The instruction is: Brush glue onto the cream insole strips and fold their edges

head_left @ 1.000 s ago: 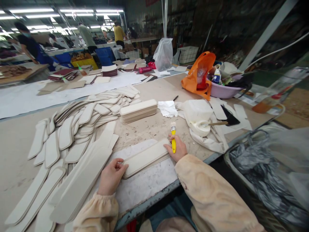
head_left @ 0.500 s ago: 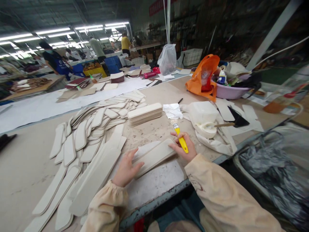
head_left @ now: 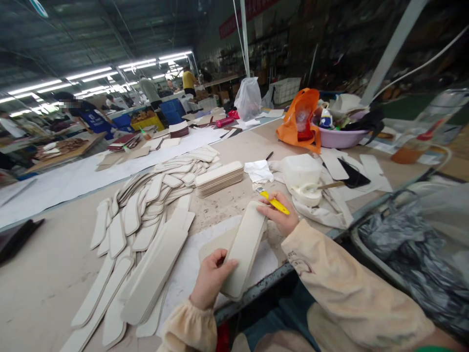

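Slanting between both hands (brush in the right), a pale strip.

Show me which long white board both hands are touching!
The pale board spanning from the left hand to the right hand, which also holds the yellow brush. Boards in the loose heap and neat stack touch neither hand.

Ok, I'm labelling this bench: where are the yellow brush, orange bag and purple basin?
Yellow brush (head_left: 277,204), head view: handle.
Orange bag (head_left: 290,131), head view: left side.
Purple basin (head_left: 337,140), head view: outer wall.
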Tool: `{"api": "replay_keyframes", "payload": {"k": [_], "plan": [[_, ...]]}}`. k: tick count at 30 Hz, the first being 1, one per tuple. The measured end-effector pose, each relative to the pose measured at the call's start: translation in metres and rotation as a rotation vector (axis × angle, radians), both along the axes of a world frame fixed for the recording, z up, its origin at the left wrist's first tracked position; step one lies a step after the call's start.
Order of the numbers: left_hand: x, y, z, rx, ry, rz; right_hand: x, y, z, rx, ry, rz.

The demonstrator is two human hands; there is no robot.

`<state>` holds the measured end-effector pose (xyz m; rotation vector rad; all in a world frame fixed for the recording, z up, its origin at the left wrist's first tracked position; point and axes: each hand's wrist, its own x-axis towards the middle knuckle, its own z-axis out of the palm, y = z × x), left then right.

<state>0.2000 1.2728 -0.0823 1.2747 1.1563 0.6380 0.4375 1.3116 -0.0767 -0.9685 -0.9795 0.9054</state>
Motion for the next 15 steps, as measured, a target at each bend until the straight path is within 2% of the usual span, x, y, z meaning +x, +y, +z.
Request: {"api": "replay_keyframes", "payload": {"k": [3, 7, 11, 15], "plan": [[0.015, -0.027, -0.011, -0.078, -0.131, 0.115, -0.004, -0.002, 0.001, -0.007, -0.068, -0.030], [0.034, -0.048, -0.024, -0.221, -0.302, 0.177, -0.002, -0.005, -0.005, 0.023, -0.099, -0.034], [0.047, -0.055, -0.023, -0.326, -0.365, 0.191, 0.008, -0.008, -0.014, 0.035, -0.107, -0.019], [0.053, -0.060, -0.018, -0.464, -0.482, 0.117, 0.019, -0.009, -0.022, 0.074, -0.094, -0.011]]}}
